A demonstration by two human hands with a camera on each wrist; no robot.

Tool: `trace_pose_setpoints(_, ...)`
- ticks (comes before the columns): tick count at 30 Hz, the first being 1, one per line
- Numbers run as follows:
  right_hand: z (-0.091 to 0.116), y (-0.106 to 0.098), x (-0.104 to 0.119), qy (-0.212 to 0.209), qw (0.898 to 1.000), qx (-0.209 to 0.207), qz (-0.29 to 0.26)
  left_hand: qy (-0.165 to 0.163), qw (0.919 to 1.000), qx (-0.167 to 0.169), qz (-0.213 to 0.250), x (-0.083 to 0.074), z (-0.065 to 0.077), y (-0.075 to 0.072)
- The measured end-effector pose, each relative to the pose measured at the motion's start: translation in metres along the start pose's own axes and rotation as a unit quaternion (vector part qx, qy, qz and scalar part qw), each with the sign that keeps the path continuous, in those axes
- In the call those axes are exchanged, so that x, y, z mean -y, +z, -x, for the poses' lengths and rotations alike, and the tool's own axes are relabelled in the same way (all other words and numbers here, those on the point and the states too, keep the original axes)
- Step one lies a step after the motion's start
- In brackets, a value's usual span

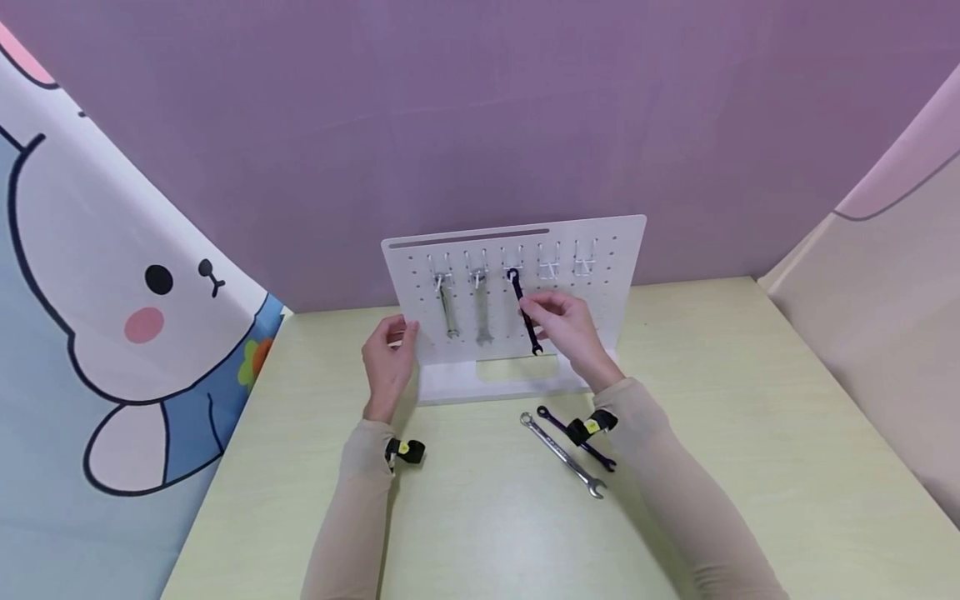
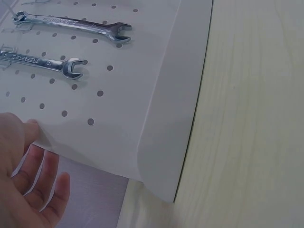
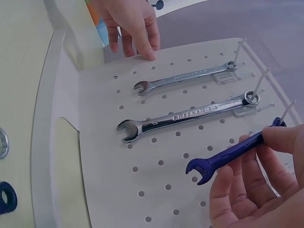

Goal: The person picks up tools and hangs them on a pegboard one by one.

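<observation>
A white pegboard (image 1: 609,296) stands upright on the table. My left hand (image 1: 388,360) holds its left edge, thumb on the front face and fingers behind. My right hand (image 1: 572,333) pinches a dark blue combination wrench (image 3: 223,157) near its middle, between thumb and fingers. The wrench's ring end is around the third hook from the left, and its open end points down. Two silver combination wrenches, a smaller one (image 3: 185,76) and a larger one (image 3: 185,115), hang by their ring ends from the first two hooks.
Two more hooks, one (image 1: 549,268) and another (image 1: 584,265), hold nothing on the right of the board. In front of the board, a silver wrench (image 1: 558,452) and a dark wrench (image 1: 557,422) lie on the pale table (image 1: 480,517), partly under my right wrist. A purple cloth (image 1: 517,125) rises behind.
</observation>
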State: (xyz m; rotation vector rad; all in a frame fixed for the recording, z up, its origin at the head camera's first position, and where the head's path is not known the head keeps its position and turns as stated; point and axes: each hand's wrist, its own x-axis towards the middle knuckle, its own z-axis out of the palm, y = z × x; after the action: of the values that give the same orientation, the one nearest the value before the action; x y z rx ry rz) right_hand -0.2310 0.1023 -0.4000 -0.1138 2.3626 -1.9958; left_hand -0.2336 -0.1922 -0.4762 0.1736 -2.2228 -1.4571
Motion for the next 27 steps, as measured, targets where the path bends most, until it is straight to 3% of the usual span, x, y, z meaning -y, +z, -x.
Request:
trace_pose_setpoints(12, -0.008, 0.013, -0.015, -0.080, 0.995, -0.057, 0.034, 0.006, 1.0000, -0.001, 0.000, 0.000, 0.000, 0.000)
trace_pose_setpoints(21, -0.014, 0.018, -0.021, -0.153, 0.978, -0.082, 0.117, 0.004, 1.0000, 0.001, 0.000, 0.000, -0.001, 0.001)
trace_pose_setpoints(27, -0.017, 0.022, -0.026, -0.176, 0.972, -0.083, 0.135, 0.003, 1.0000, -0.002, 0.003, 0.002, -0.001, 0.001)
